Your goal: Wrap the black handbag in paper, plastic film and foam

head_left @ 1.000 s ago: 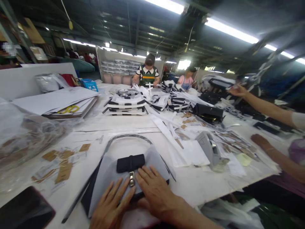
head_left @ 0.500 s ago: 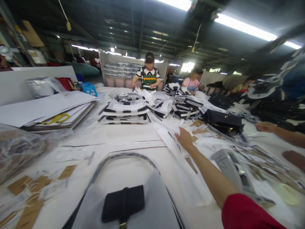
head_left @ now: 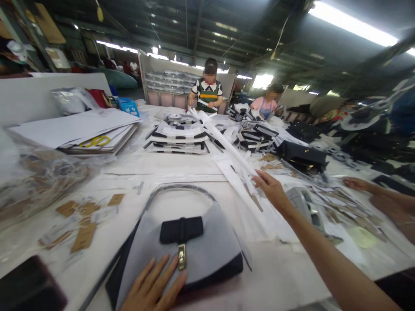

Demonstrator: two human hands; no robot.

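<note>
A dark handbag (head_left: 207, 242) with a grey paper-wrapped front, a black flap and a gold clasp (head_left: 182, 256) lies on the white table (head_left: 168, 172) in front of me. My left hand (head_left: 152, 287) rests flat on its lower front, fingers spread, open. My right hand (head_left: 270, 188) reaches out to the right of the bag and touches long white paper strips (head_left: 233, 160); its fingers are curled over them, and I cannot see whether they grip one.
Stacks of black-and-white pieces (head_left: 178, 138) sit mid-table. White boards with yellow scissors (head_left: 95, 141) lie at left, brown tags (head_left: 84, 233) and a dark phone (head_left: 29, 287) near left. A grey tool (head_left: 304, 205) is right. Other people (head_left: 207, 90) work opposite; another person's arm (head_left: 382, 194) rests right.
My right hand left the bag and stretched toward the paper strips, then drew slightly nearer. My left hand stays on the bag's front; the view tilted up and back down.
</note>
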